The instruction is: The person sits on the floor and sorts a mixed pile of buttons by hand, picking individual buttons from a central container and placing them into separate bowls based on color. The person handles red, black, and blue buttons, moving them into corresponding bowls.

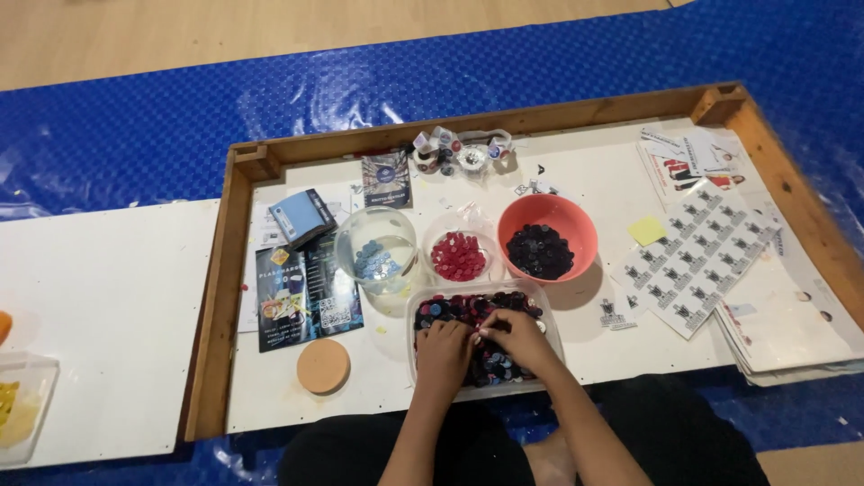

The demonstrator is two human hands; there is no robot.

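Observation:
Both my hands are down in a clear plastic tub (551, 317) full of mixed red, blue and dark round chips. My left hand (443, 349) rests on the chips at the tub's left half, fingers curled. My right hand (515, 335) lies beside it, fingertips pinching among the chips near the middle. Behind the tub stand three bowls: a clear glass bowl (346, 236) with blue chips, a small clear bowl (490, 241) of red chips and an orange bowl (529, 213) of dark chips.
Everything sits on a white board with a wooden frame (219, 297). A round cork coaster (323, 365), dark leaflets (301, 292), a blue card pack (301, 216), tape rolls (461, 153), a yellow note (646, 229) and printed sheets (702, 256) lie around. Blue mat beyond.

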